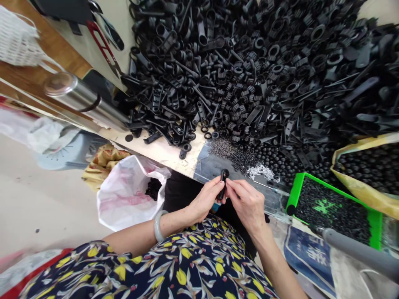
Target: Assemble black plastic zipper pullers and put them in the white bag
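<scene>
Between my hands, over the table's front edge, is a small black plastic part (223,182), long and narrow with a rounded upper end. My left hand (204,199) grips it from the left, thumb along its side. The fingers of my right hand (247,201) are pinched together against its right side; whether they also hold a tiny piece is hidden. Just beyond my hands lie tiny black and grey pieces (224,151) and a small heap of silvery pins (262,171). A thin metal rod (263,185) lies to the right of my hands.
A huge pile of black plastic parts (237,74) covers the table. At right are a green tray (375,230) of small black pieces, a yellow-edged sack (352,176) and a grey tube (358,247). At left are a steel flask (90,101), red-handled scissors (101,41) and a white bag (120,199).
</scene>
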Motion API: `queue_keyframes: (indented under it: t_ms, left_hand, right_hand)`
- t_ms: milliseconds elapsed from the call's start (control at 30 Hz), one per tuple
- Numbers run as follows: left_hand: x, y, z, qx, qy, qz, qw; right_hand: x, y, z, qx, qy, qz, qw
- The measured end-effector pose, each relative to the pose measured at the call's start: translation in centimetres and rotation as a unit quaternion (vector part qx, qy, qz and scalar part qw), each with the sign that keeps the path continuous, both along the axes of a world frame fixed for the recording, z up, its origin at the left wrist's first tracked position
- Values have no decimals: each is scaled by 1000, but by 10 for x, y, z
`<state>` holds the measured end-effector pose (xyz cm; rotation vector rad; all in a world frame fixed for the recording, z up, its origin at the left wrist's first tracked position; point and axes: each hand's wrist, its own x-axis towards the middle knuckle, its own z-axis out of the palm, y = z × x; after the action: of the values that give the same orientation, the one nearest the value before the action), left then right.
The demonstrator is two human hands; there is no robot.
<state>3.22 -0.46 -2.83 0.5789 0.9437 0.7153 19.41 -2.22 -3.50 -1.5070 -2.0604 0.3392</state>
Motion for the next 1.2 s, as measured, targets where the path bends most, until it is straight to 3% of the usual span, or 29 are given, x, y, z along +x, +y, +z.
queue_keyframes:
  t_ms: [933, 1200]
  left_hand:
    - [-2, 6, -3, 31, 39, -24, 998]
    - [-4, 8, -4, 14, 17, -21, 1000]
  right_hand:
    - [-5, 14, 12, -61, -8, -25, 998]
    - [-5, 17, 11, -39, -40, -7, 998]
